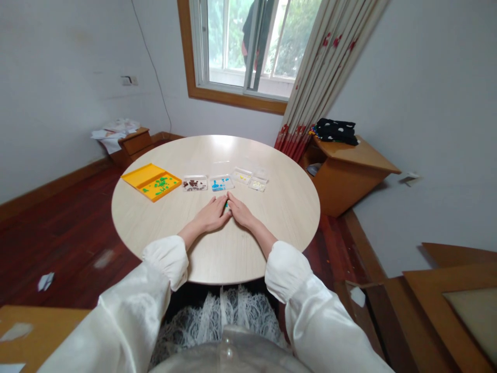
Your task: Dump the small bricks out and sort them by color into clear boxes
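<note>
My left hand [212,214] and my right hand [241,212] meet over the near middle of the round table [229,254], fingertips touching. Between their closed fingers shows a small blue-and-green piece [227,204], mostly hidden; its exact kind is too small to make out. Just beyond the hands lies a clear tray of blue pieces [222,184]. To its left is another clear tray with dark brown pieces [194,183], then an open yellow case [149,178] with green pieces. On the right, clear containers [258,182] hold white and yellow bits.
A wooden cabinet [345,171] with a black dotted cloth [337,131] stands right of the table. Papers [116,132] lie on a low wooden stand at the left. A long curtain [326,67] hangs beside the window, where a person is partly visible outside.
</note>
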Motion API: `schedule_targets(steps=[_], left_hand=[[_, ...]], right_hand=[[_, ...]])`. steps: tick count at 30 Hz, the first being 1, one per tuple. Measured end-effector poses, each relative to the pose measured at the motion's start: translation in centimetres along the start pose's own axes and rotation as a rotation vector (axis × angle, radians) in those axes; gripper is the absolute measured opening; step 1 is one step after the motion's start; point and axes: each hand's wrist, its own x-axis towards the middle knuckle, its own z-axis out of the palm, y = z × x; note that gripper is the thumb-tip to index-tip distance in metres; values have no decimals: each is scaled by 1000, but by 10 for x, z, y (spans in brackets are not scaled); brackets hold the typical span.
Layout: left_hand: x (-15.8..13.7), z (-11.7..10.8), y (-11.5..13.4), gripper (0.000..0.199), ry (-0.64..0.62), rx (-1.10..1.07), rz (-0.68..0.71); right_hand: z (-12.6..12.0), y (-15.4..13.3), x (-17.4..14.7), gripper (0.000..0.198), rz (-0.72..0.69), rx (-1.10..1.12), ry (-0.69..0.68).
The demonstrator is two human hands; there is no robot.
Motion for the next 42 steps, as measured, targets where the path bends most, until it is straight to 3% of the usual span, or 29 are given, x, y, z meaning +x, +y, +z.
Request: schedule_targets(steps=[2, 4, 9, 11, 14, 18, 23, 26, 31, 34, 37, 42], left_hand=[[-3, 3, -1, 66, 82, -224, -44], [-5, 6, -5, 63, 246, -521, -143], [-3, 9, -24, 44, 700, -1297, -381], [-1, 8, -27, 35, 785, -1453, -425], [2, 6, -27, 27, 857, -1504, -442], [0, 4, -24, 27, 903, -1364, -437], [-7, 5, -22, 30, 851, -841, -465], [-17, 8, -12, 33, 642, -463, -396], [-36, 10, 14, 50, 164, 64, -211], [-42, 6, 24, 52, 39, 220, -216], [-43, 4, 27, 54, 35, 276, -236], [-46, 6, 24, 56, 145, 295, -289]], right_hand=[[-1, 1, -1, 54, 26, 114, 40], [-1, 0, -4, 56, 54, 137, 59], [4, -15, -14, 67, 22, -197, 11], [9, -22, -14, 72, -5, -360, -28], [15, -29, -10, 67, -59, -508, -82], [21, -34, -4, 58, -126, -557, -116], [20, -37, -14, 60, -195, -551, -32], [19, -36, -28, 61, -158, -575, -24], [20, -35, -46, 59, -112, -636, -97], [20, -36, -49, 58, -108, -637, -127], [20, -36, -50, 60, -73, -631, -92], [20, -34, -58, 63, 0, -610, -4]])
